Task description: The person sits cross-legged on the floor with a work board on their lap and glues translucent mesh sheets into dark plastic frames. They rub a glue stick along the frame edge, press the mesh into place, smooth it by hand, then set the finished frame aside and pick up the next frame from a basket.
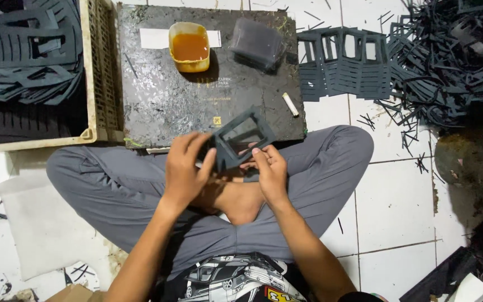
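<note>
I sit cross-legged on a tiled floor, and both hands hold a dark grey foam frame piece [243,136] with rectangular cut-outs, tilted up over my lap. My left hand [186,168] grips its left edge, thumb on the front. My right hand [266,168] pinches its lower right side. The piece hovers at the near edge of a dark glue-stained work board [157,100]. On that board stand a yellowish tub of amber glue [189,47] and a dark plastic-wrapped bundle [256,43].
A cream plastic crate [92,78] at the left holds stacked dark foam pieces [26,50]. A row of foam frames [345,61] lies right of the board, with a heap of dark offcut strips [448,61] beyond. A cigarette [290,104] lies on the board.
</note>
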